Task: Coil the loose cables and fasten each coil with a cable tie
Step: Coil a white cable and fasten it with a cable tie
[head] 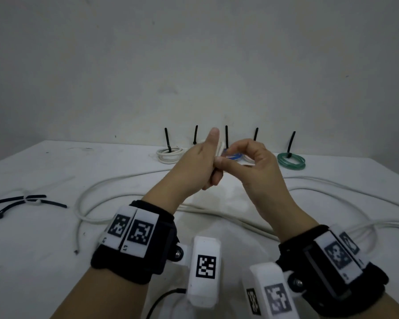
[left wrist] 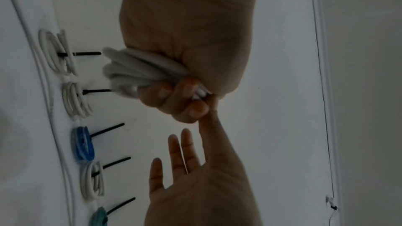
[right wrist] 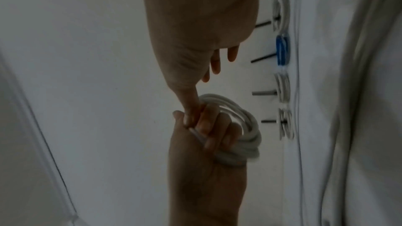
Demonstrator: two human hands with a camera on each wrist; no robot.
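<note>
My left hand (head: 198, 166) is held up over the table with its thumb pointing up. Its fingers are curled round a small coil of white cable (left wrist: 139, 70), which shows as several loops in the right wrist view (right wrist: 243, 126). My right hand (head: 258, 171) is right beside it. One straight digit (left wrist: 210, 119) of the right hand touches the cable where the left fist grips it. The other right fingers (left wrist: 174, 152) are spread and hold nothing I can see. A long loose white cable (head: 124, 180) snakes across the table (head: 44, 261) below both hands.
Several tied coils line the table's back edge by the wall: white (head: 168, 155), blue (head: 236, 155) and green (head: 291, 161), each with a black tie tail sticking up. A bundle of spare black cable ties (head: 28, 201) lies at the left. The cable's cut end (head: 76, 250) is front left.
</note>
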